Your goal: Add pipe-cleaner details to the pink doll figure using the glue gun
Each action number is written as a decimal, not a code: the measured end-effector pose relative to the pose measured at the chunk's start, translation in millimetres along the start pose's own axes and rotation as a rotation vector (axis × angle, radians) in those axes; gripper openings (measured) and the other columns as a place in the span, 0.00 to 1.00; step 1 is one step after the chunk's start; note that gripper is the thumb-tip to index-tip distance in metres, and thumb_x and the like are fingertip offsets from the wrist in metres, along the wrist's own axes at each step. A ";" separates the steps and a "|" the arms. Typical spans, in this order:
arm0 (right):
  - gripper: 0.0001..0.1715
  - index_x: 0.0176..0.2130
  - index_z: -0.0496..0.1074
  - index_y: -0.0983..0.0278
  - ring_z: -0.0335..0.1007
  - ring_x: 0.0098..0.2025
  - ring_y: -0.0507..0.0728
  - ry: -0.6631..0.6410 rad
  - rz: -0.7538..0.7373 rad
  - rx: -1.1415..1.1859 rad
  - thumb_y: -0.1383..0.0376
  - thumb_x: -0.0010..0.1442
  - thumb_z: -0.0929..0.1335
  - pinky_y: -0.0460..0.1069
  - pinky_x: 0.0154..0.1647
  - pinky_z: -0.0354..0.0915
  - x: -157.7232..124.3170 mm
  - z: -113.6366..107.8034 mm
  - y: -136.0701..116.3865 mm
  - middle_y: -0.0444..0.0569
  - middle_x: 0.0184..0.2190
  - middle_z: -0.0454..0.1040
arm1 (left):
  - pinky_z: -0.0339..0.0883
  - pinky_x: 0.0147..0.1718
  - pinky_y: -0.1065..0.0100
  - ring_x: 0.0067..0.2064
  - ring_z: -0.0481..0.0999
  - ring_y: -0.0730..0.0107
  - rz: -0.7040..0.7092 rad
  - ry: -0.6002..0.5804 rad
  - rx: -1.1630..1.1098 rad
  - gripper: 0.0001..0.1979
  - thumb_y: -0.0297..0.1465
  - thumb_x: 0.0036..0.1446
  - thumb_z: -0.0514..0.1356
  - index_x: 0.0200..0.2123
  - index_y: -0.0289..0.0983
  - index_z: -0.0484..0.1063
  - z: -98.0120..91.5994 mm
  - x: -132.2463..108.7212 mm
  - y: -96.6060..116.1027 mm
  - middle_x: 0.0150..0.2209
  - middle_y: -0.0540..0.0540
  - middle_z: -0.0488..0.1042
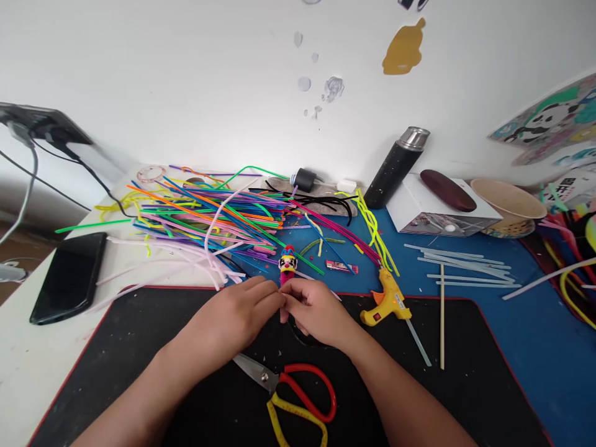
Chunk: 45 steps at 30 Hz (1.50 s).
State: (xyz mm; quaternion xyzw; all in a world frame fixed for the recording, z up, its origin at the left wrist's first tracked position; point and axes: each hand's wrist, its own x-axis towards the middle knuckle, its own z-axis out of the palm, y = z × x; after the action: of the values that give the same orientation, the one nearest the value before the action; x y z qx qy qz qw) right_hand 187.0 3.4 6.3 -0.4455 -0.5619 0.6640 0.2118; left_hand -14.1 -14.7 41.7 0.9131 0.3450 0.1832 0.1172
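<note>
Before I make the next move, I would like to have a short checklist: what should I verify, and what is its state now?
1. Small clown-faced figure held: ok; left hand and right hand meet around its lower part.
2. That lower part visible: not ok; the hands cover most of it.
3. Scissors well away from the hands: not ok; the blade points toward the left hand, close by.
4. Glue gun loaded: ok; a glue stick protrudes from its rear.
5. Glue gun hot: cannot tell.

hands (pixel 235 312) — both bare | forearms (pixel 151 385) — uncovered as well, tapering toward the hands
</note>
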 end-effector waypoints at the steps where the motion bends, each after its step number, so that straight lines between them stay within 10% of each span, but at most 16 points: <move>1: 0.10 0.36 0.73 0.62 0.58 0.16 0.46 -0.009 0.004 0.035 0.61 0.69 0.67 0.42 0.16 0.52 -0.6 -0.9 -0.9 0.40 0.26 0.75 | 0.71 0.36 0.66 0.36 0.78 0.64 -0.050 0.038 -0.094 0.13 0.24 0.72 0.52 0.41 0.37 0.76 2.0 0.0 -2.5 0.36 0.45 0.79; 7: 0.14 0.39 0.72 0.64 0.57 0.14 0.45 -0.024 -0.023 0.161 0.55 0.68 0.68 0.42 0.15 0.50 -5.8 -6.9 -12.3 0.41 0.25 0.74 | 0.75 0.34 0.70 0.35 0.81 0.66 -0.467 0.215 -0.770 0.06 0.31 0.64 0.66 0.45 0.41 0.80 8.5 5.8 -11.0 0.36 0.48 0.82; 11: 0.15 0.37 0.72 0.64 0.57 0.14 0.44 -0.038 -0.030 0.177 0.55 0.67 0.69 0.42 0.14 0.50 -6.3 -8.1 -14.9 0.40 0.24 0.74 | 0.72 0.28 0.73 0.31 0.76 0.70 -0.495 0.255 -0.951 0.04 0.33 0.62 0.68 0.38 0.38 0.83 9.1 8.6 -10.7 0.33 0.47 0.80; 32: 0.08 0.34 0.73 0.62 0.64 0.16 0.47 -0.023 0.082 -0.029 0.64 0.67 0.68 0.41 0.16 0.57 0.1 -4.1 2.5 0.37 0.19 0.69 | 0.73 0.38 0.68 0.39 0.82 0.64 -0.007 0.052 -0.124 0.13 0.23 0.71 0.54 0.46 0.35 0.79 5.4 -2.8 -17.9 0.40 0.42 0.82; 45: 0.11 0.39 0.74 0.62 0.69 0.18 0.48 -0.055 0.072 0.014 0.58 0.70 0.66 0.40 0.16 0.58 -0.6 -7.9 0.4 0.42 0.26 0.76 | 0.72 0.40 0.69 0.38 0.81 0.66 -0.182 0.075 -0.279 0.11 0.26 0.71 0.56 0.42 0.38 0.79 9.0 1.1 -22.2 0.38 0.46 0.82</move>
State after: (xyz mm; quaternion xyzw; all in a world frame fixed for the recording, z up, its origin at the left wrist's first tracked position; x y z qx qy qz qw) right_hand 194.0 7.2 6.3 -0.4456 -0.5465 0.6871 0.1752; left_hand -22.6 1.5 26.3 0.8456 0.4015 0.2518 0.2458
